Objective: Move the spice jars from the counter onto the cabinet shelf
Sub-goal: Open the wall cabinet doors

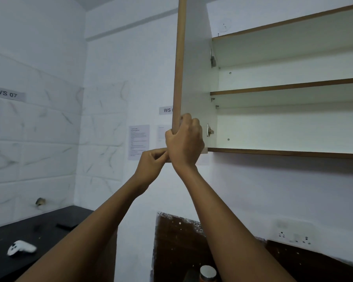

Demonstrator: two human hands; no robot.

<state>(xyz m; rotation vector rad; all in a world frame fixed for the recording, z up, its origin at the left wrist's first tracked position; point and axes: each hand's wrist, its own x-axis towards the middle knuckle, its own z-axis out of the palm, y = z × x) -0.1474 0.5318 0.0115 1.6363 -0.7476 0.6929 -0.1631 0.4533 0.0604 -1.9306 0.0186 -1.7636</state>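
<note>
Spice jar [208, 273], where is it, please?

— At the very bottom edge of the view, between the two forearms, in front of a rough dark brown panel [177, 245]. Only its top shows: a round grey lid, with something orange under it. It is upright, so its long axis is vertical and the lid points up. What it stands on is cut off.

And what is between it and the cabinet shelf [283, 86]?

— The cabinet door [194, 78], which hangs open with its edge toward us. It is a flat white board with a brown wood-coloured edge band, the same as the shelves. Small metal hinges sit at the cabinet's left wall.

How is the grip of each hand?

— The right hand [184, 143] has its fingers wrapped tight round the lower end of the door's brown edge. The left hand [153, 161] is touching it from the left, with fingers curled and pinching the door's bottom edge, partly hidden behind the right one.

Anything else around?

— On the left is a black matte worktop [39, 231] with a blurred white controller-shaped thing [21, 248]. The wall has glossy white tiles with grey veins, a label "WS 07" [6, 93], printed papers [139, 142] and a white socket plate [293, 235].
</note>
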